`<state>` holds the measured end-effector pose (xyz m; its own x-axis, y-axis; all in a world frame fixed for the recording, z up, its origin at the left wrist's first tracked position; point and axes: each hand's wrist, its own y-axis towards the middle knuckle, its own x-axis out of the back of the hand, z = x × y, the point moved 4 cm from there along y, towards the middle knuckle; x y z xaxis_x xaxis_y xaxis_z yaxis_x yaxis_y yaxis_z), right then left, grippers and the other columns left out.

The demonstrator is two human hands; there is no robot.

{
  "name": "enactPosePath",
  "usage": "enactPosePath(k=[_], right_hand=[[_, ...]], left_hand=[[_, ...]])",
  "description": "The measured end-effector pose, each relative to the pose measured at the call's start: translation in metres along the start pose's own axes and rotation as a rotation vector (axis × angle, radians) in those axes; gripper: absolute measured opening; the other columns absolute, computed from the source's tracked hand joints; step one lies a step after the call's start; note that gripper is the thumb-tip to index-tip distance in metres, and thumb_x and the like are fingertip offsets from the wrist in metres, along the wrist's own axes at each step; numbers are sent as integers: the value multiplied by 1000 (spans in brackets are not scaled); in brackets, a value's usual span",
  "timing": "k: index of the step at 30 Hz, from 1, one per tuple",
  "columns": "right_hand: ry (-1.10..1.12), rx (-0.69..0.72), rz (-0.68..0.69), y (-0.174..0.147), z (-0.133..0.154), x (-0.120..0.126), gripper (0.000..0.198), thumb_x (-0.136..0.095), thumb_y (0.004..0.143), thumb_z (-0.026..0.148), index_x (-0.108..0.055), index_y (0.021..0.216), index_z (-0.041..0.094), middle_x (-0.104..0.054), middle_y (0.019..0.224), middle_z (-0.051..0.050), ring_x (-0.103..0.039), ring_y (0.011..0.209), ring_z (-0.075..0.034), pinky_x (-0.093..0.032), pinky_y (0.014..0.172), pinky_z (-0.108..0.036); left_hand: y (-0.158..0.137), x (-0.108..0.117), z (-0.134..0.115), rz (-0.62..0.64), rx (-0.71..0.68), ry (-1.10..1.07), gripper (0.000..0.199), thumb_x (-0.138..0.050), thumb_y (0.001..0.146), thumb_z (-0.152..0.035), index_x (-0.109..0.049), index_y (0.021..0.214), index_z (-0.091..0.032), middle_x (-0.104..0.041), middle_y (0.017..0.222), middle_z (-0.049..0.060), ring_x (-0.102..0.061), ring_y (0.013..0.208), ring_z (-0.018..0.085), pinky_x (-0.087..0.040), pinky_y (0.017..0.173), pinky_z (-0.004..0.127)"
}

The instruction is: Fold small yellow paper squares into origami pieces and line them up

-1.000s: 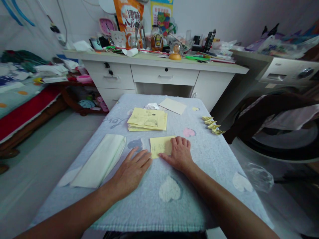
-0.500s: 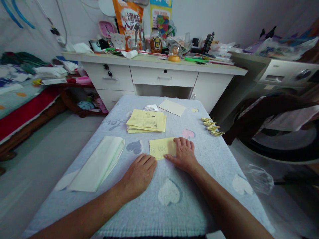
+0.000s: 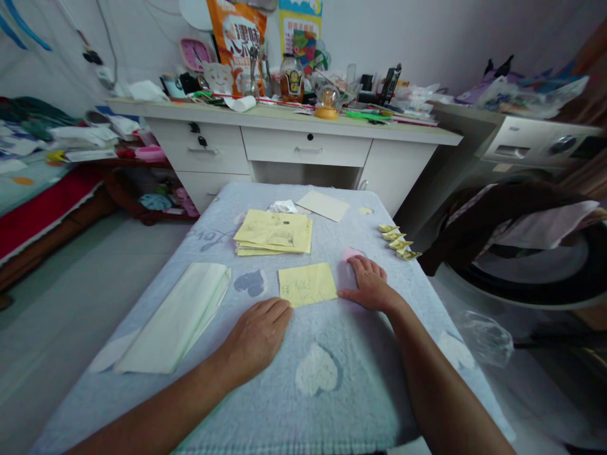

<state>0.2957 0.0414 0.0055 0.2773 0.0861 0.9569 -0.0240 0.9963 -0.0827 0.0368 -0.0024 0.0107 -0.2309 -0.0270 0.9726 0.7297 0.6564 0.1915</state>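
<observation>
A small sheet of yellow paper (image 3: 307,284) with faint handwriting lies flat on the cloth-covered table. At its lower left corner, my left hand (image 3: 258,332) rests with its fingers pressed together, gripping the corner; the thumb is hidden. Just beyond the sheet's right edge, my right hand (image 3: 370,285) is open, its fingers spread over the cloth and its thumb tip close to the sheet's lower right corner. Behind the sheet sits a stack of yellow papers (image 3: 275,232). Several small folded yellow paper pieces (image 3: 398,241) stand in a row near the table's right edge.
A folded pale green sheet (image 3: 173,319) lies at the left of the table (image 3: 227,411). Crumpled white paper (image 3: 282,206) and a cream card (image 3: 323,205) are at the back. Beyond stands a cluttered white desk (image 3: 303,142), with a washing machine (image 3: 521,148) at right.
My right hand has slid right off the yellow sheet onto the cloth, uncovering the sheet's right side. My left hand stays at the lower left corner. The view has shifted slightly.
</observation>
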Motion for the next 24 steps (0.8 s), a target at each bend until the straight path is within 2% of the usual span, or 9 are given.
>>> enactPosePath(k=[4, 7, 10, 13, 18, 22, 24], right_hand=[[82, 45, -113, 1, 8, 7, 64, -64, 72, 39, -43, 129, 18, -43, 138, -13, -36, 128, -28, -26, 104, -44], [153, 198, -187, -3, 26, 10, 58, -64, 72, 35, -46, 124, 17, -42, 136, -14, -34, 129, -27, -25, 105, -42], [194, 381, -137, -9, 46, 6, 54, -67, 69, 30, -50, 119, 18, -43, 134, -13, -36, 126, -27, -27, 104, -43], [195, 476, -105, -13, 57, -1, 52, -66, 67, 21, -53, 118, 18, -48, 130, -12, -39, 123, -27, -28, 104, -43], [208, 553, -108, -12, 58, -11, 42, -66, 70, 17, -58, 112, 17, -58, 120, -12, -49, 113, -26, -34, 100, -42], [209, 594, -143, -11, 57, -9, 21, -67, 74, 20, -64, 95, 17, -63, 113, -11, -55, 105, -25, -40, 94, -40], [216, 627, -169, -12, 59, -6, 9, -64, 77, 18, -65, 85, 18, -66, 105, -9, -58, 100, -23, -41, 91, -39]], left_hand=[[13, 6, 3, 70, 56, -53, 17, -44, 90, -15, -61, 88, -19, -62, 89, 5, -57, 89, 20, -49, 81, 35], [23, 11, 4, 18, 116, -64, 19, -54, 85, -17, -60, 102, -21, -61, 104, 6, -55, 101, 23, -47, 88, 39], [29, 8, 8, -66, 167, -46, 34, -60, 79, -19, -58, 113, -22, -55, 123, 8, -45, 120, 29, -39, 101, 48], [29, -1, 15, -90, 230, -81, 47, -62, 78, -23, -53, 123, -21, -43, 138, 11, -37, 130, 31, -34, 107, 50], [24, -10, 26, -108, 313, -127, 53, -62, 78, -31, -48, 128, -18, -39, 140, 15, -36, 131, 33, -33, 108, 52], [23, -12, 27, -121, 285, -212, 47, -61, 80, -30, -50, 124, -20, -38, 141, 13, -37, 132, 32, -35, 107, 50], [24, -10, 28, -156, 285, -268, 49, -62, 78, -28, -48, 125, -20, -37, 141, 13, -37, 132, 30, -35, 107, 48]])
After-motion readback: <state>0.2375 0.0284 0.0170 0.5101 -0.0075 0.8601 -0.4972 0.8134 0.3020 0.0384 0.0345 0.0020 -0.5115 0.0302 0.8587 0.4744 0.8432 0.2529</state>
